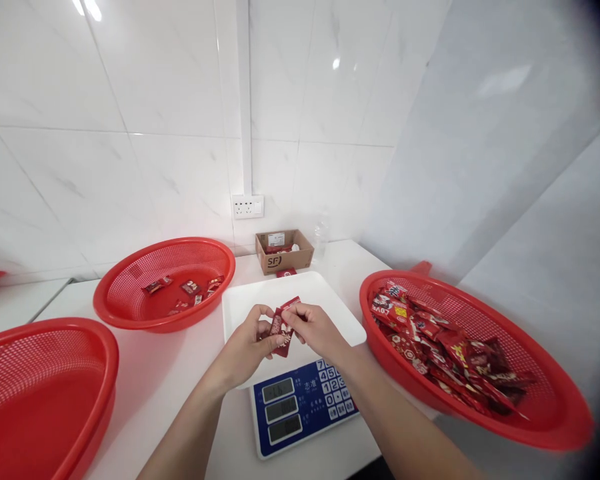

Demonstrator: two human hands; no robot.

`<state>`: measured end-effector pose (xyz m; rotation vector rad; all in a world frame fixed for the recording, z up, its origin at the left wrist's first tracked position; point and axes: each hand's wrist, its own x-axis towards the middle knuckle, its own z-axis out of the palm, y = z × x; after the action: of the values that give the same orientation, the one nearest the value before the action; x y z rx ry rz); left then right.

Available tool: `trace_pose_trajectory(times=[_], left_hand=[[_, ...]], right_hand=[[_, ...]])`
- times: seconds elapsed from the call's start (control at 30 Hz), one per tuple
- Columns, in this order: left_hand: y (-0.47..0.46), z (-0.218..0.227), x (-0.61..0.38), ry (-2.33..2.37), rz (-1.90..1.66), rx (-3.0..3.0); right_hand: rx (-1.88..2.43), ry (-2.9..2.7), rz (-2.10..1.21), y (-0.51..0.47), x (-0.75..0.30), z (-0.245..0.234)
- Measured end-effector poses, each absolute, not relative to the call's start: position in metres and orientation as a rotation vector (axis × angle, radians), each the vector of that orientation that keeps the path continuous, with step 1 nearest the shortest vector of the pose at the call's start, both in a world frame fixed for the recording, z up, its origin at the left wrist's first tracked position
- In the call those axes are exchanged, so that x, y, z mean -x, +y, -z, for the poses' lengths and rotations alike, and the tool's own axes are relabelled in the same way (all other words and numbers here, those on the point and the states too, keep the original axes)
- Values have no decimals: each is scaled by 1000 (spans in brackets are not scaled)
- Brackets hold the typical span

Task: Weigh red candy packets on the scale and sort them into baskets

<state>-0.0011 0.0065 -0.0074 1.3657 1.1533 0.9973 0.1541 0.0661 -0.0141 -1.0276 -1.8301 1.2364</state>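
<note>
Over the white pan of a weighing scale [250,300], both hands meet at small red printed packets. My left hand [250,343] pinches a dark red packet [281,340] between thumb and fingers. My right hand [314,328] is closed at the top of the packets, its thumb and finger on a brighter red edge that sticks up behind. Whether that edge belongs to a second packet I cannot tell for sure. Below the hands sits the scale's blue panel [310,393] with its displays and keys.
On the right, a red basket [555,400] holds a heap of red packets [445,347]. A red basket [165,323] at back left holds several packets; another red basket [111,353] stands front left. Behind the scale are a cardboard box [293,260] and a clear bottle [321,237].
</note>
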Motion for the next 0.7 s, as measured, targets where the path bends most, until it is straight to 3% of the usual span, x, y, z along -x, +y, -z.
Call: trace_pose_trajectory(times=[0.2,0.33,0.43,0.57,0.7], left_hand=[[14,20,7,1533,-1044,-1508],[16,26,10,1875,-834,-1796],[16,26,11,2042,-733,-1980],[14,26,10,1927,-765,-2155],[12,30,3,1597,-605,-2188]], right_hand=[[1133,-1699,-1125,76,-170,18],[1092,-1884,-1136,70,-174,21],[1098,-2040,-890,68,-174,25],[1182,-2119,-503,74,-176,32],[1102,-2305,-499,75,-179,44]])
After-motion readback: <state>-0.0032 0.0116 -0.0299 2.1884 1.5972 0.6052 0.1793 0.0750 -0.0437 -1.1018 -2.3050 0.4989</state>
